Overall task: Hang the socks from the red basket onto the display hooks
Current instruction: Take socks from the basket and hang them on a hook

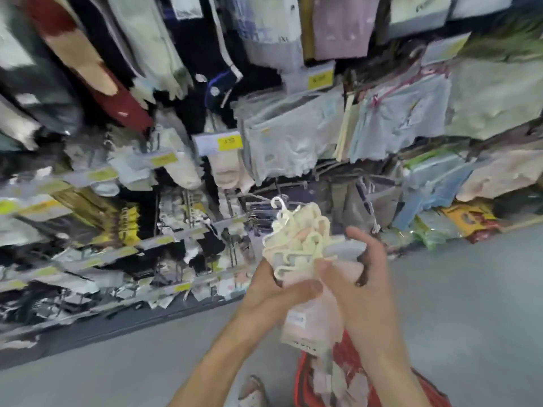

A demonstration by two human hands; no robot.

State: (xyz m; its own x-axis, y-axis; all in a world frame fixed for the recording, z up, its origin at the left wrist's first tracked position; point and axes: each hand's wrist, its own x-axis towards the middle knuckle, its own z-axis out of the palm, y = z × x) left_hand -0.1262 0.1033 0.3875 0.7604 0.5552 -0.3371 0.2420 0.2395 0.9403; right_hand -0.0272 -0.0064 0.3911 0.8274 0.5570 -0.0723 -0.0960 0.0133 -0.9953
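Both hands are raised in front of the display and are closed on one bundle of socks (308, 315). At the left side of the bundle the left hand (276, 292) is wrapped round it, with the thumb laid across the front of the pale pink fabric. At the right side the right hand (364, 274) grips the upper part, with its thumb at the front and its fingers curled behind the top edge. A cluster of cream plastic hangers (296, 239) is seen above the hands at the top of the bundle; they overlap and are blurred, so no count can be given. One white label (296, 318) is fixed to the front of the socks, and dark lettering runs along the lower edge, but neither can be read. At the left and centre, rows of display hooks (258, 198) are loaded with hanging socks and packets, and many yellow price tags (230, 140) are clipped to their ends; the figures on them are too smeared to be made out. Lower down, near the bottom edge, one foot (254, 389) in a sandal is set on the grey floor (117, 362). Just to its right, directly below the held bundle, one red basket (299, 377) is placed, with more pale packets lying in it.
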